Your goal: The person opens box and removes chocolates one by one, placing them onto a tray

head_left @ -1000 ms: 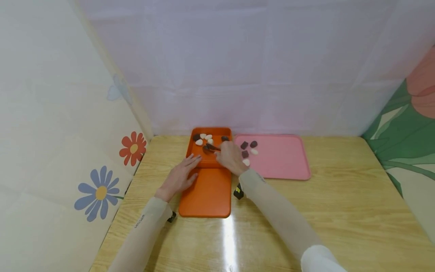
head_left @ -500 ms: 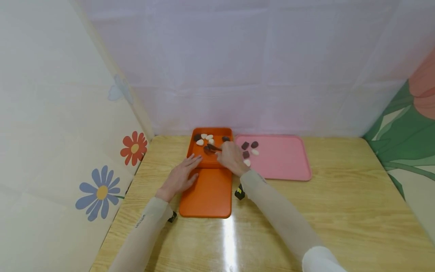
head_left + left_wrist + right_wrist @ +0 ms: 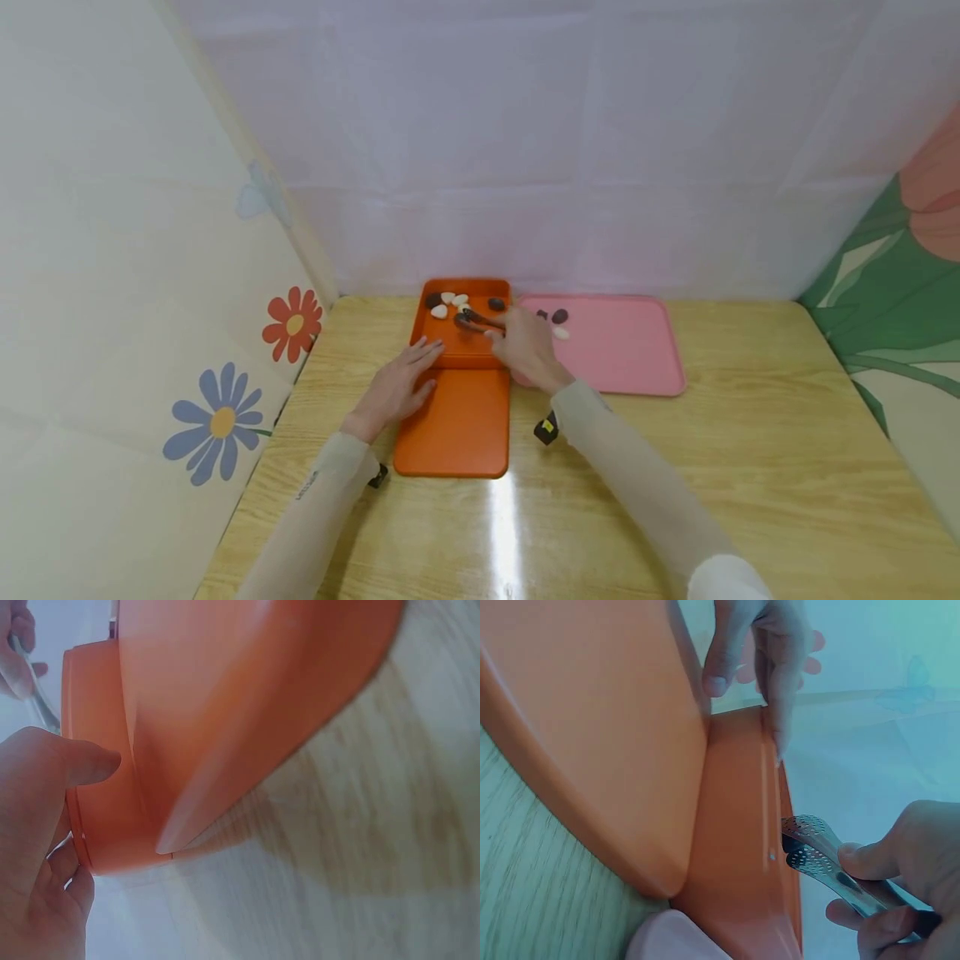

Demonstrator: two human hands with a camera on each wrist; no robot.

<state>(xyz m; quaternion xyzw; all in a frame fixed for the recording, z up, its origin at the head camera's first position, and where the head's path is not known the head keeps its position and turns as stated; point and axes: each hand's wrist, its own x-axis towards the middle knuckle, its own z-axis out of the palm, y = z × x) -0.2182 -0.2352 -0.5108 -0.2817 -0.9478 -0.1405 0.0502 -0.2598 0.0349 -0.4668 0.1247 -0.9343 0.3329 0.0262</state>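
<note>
Head view: right hand [image 3: 525, 354] pinching tongs [image 3: 477, 320], tips over orange box [image 3: 459, 350], stones [image 3: 448, 303] just beyond, left hand [image 3: 397, 387] flat against box edge, left wrist view: fingers [image 3: 71, 761] straight on box wall [image 3: 105, 750], right wrist view: tongs [image 3: 821, 859] pressed together above the rim.

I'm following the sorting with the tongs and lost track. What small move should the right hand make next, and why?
Probably lift the tongs clear of the orange box and swing them right, over the pink tray. The right hand grips them with the tips over a dark piece inside the box, the pink tray already holds a few pieces, and the left hand rests on the box's near edge.
</note>
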